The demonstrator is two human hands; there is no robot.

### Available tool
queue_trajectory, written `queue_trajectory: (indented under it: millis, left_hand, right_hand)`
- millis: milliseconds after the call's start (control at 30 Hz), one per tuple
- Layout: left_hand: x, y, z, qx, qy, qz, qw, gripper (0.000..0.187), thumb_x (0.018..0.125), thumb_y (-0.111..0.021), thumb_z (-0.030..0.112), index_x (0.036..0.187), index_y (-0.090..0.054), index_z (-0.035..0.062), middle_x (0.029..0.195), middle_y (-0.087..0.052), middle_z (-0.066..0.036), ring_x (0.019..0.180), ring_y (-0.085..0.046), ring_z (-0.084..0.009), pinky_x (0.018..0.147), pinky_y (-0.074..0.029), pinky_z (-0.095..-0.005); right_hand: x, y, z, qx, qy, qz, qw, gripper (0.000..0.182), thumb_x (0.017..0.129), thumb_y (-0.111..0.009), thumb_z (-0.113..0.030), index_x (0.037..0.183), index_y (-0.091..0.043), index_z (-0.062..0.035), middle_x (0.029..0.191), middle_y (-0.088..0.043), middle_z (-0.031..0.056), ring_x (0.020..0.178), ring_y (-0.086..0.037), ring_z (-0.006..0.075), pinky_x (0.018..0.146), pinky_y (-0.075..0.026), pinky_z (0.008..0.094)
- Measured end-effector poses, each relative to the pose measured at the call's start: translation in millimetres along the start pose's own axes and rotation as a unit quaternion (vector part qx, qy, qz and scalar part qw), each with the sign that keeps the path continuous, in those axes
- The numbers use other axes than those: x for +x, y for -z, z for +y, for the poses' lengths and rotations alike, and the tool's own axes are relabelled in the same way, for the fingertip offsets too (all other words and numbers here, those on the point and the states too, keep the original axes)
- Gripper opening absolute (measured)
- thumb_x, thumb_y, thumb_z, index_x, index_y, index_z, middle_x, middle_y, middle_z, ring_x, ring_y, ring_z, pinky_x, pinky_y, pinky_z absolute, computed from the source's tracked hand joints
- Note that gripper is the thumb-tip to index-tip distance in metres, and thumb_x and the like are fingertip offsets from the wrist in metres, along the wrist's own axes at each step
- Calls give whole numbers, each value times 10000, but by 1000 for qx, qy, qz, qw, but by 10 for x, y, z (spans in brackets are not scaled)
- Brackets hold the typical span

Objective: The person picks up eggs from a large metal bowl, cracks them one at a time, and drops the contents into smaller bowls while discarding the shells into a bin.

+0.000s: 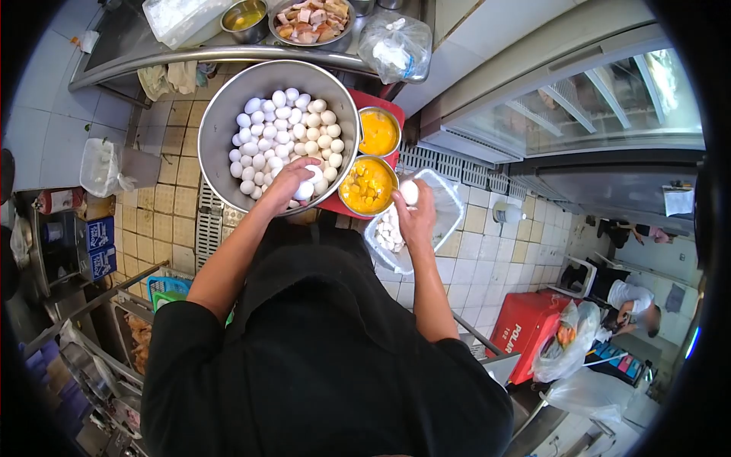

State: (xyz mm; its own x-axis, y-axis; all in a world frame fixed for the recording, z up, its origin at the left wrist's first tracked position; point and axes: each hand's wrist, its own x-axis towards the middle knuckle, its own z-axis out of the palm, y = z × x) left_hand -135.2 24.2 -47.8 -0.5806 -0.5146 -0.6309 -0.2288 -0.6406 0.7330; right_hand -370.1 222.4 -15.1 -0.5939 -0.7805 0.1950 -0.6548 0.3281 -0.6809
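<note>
A large steel pot [207, 137] holds a pile of white eggs [282, 126]. My left hand [291, 183] reaches over its near rim, fingers closed round an egg [313, 174] among the others. To the right, my right hand [417, 219] grips a white egg [410, 192] between thumb and fingers; whether it is whole or just shell I cannot tell. That hand is beside a steel bowl [368, 186] of cracked eggs with yolks showing. Behind this bowl stands a second bowl [378, 131] of yellow egg. Under my right hand, a plastic-lined bin [452, 206] contains white eggshells [390, 231].
Both bowls rest on a red surface [365, 99] beside the pot. A steel counter [221, 55] at the back carries a bowl of cut meat [312, 21] and a plastic bag [394, 46]. A glass-door fridge [563, 99] stands right. Far right, a person [630, 297] is near a red cooler [525, 327].
</note>
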Motion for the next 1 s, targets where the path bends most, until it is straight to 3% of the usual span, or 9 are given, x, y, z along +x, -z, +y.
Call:
queue_trajectory:
  millis: [67,167,267,333,433,567,700,800,1000]
  left_hand:
    - [8,-22,37,-7,-18,-7,1000,335,997,-559,187,1316,-578,87,912,-644,-47,642,-643,-122,407,-463,-269]
    - [6,-174,154,35,-52,-12,998,404,977,-639,262,1321,-570,62,935,-659,-61,677,-654,-129,431,-475,-276]
    - [-57,-430,384,139,-44,-18,989,369,983,-659,296,1266,-571,77,930,-674,-45,642,-631,-102,431,-459,-248]
    - [18,-518,357,162,-66,-72,982,375,955,-699,353,1159,-611,50,870,-675,-40,638,-609,-92,446,-458,-256]
    - [40,-614,555,334,-84,-119,931,368,955,-699,373,1078,-641,31,851,-691,-41,662,-596,-78,487,-461,-255]
    - [74,-437,608,176,-48,-50,982,468,979,-627,474,1144,-633,36,850,-708,-44,654,-596,-77,482,-460,-258]
    - [-12,-100,472,103,-32,43,993,520,1008,-552,506,1220,-625,38,878,-714,-46,655,-616,-92,466,-471,-267]
    - [-56,66,267,91,-14,70,993,495,1014,-549,486,1225,-627,44,866,-709,-40,664,-622,-96,470,-485,-275]
    - [-71,222,-130,62,15,57,996,317,1002,-616,357,1129,-637,67,919,-686,-29,750,-636,-94,531,-515,-270]
  right_hand:
    - [-175,58,341,-24,-22,30,999,545,839,-810,-238,1287,-572,-41,1163,-603,193,1025,-620,379,889,-505,425]
    - [-375,110,721,-296,36,-19,954,606,829,-815,-196,1350,-549,-40,1262,-566,193,1013,-621,371,913,-507,408]
    - [-168,-74,409,59,-4,-49,997,679,826,-811,-171,1417,-500,-47,1331,-526,194,1000,-628,358,916,-514,395]
    - [39,-107,-246,284,-117,-182,934,651,836,-792,-112,1408,-497,-14,1338,-526,190,1048,-649,234,883,-538,345]
    - [222,-261,-683,205,14,-223,953,619,859,-777,-185,1378,-500,8,1243,-582,206,976,-648,310,851,-530,377]
    - [316,-547,-588,190,-16,-178,965,525,880,-749,-202,1300,-515,10,1104,-640,204,939,-656,367,806,-535,429]
    - [284,-786,-466,40,140,-111,983,496,889,-736,-247,1270,-519,-13,1062,-623,215,951,-627,427,785,-525,472]
    - [247,-953,-379,18,114,-123,986,475,879,-745,-221,1244,-536,-2,1061,-628,205,937,-645,390,786,-529,453]
    - [145,-708,-213,184,-11,-79,980,456,853,-775,-161,1203,-552,29,1056,-645,197,947,-655,353,834,-530,424]
